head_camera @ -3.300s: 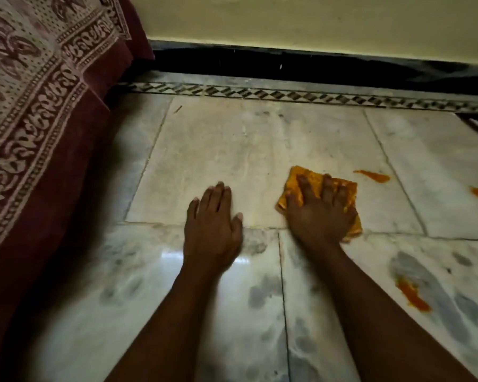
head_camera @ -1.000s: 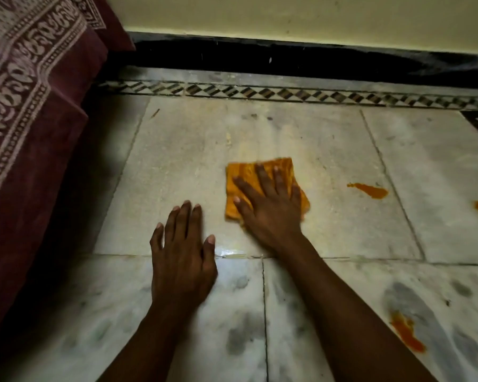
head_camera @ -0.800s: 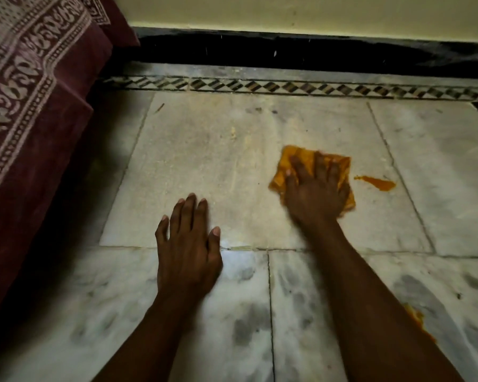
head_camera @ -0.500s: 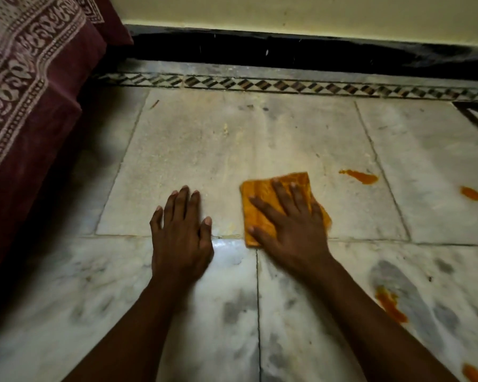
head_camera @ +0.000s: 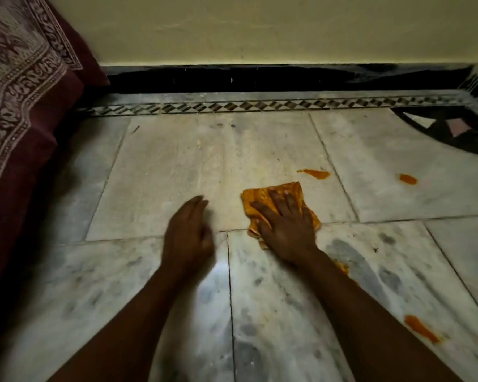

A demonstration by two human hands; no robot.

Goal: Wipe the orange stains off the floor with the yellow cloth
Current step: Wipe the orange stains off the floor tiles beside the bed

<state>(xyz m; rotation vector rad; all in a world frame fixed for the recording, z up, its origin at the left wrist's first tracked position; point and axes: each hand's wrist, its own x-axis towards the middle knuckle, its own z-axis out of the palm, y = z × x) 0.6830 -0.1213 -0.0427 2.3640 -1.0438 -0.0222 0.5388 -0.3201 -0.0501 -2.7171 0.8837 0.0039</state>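
My right hand [head_camera: 283, 224] presses flat on the folded yellow cloth [head_camera: 271, 194], which lies across a joint between marble floor tiles [head_camera: 177, 172]. My left hand [head_camera: 188, 232] is beside it on the left, blurred, fingers together and empty, low over the floor. An orange stain [head_camera: 316, 173] lies just beyond the cloth to the right. A second orange stain [head_camera: 408, 179] sits farther right, and a third orange stain [head_camera: 421, 332] is near my right forearm. A small orange patch [head_camera: 342, 267] shows at the edge of my right wrist.
A maroon patterned bedcover [head_camera: 20, 106] hangs down at the left. The cream wall [head_camera: 260, 31] with a black skirting [head_camera: 260, 78] and a patterned floor border [head_camera: 232, 107] runs across the back. A dark inlay motif [head_camera: 453, 130] is at the far right.
My right hand has slid the cloth right and a little away, closer to the nearest orange stain. My left hand has lifted or shifted to the right and is blurred. The camera has tilted up.
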